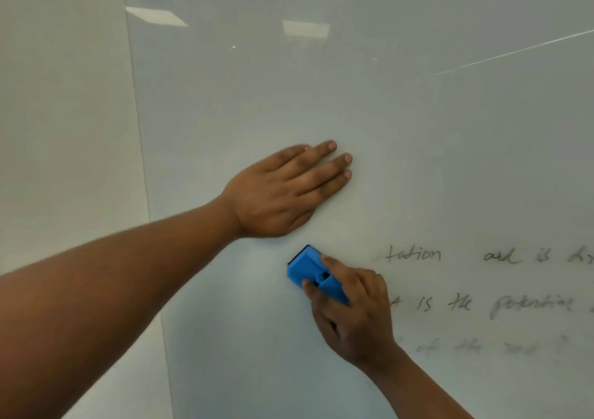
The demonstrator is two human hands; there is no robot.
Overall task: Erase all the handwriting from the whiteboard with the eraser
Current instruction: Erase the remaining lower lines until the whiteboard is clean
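Left forearm [96, 290] sweeps in from the lower left, biggest thing in view, and the left hand [283, 190] lies flat on the whiteboard [385, 113], fingers straight and close together, palm down on the glossy surface. Just below it, the right hand [350, 309] grips the eraser [313, 274], thumb on one side and fingers curled over the other, pressing the blue block against the board. Handwriting [482, 290] sits right of the eraser: three lines in dark marker, the top two partly readable, the lowest one smeared and faint. Board area left of and above the eraser shows bare. Ceiling lights [305, 28] reflect near the top as pale patches. Along the left, the board's edge meets a plain white wall [64, 97].
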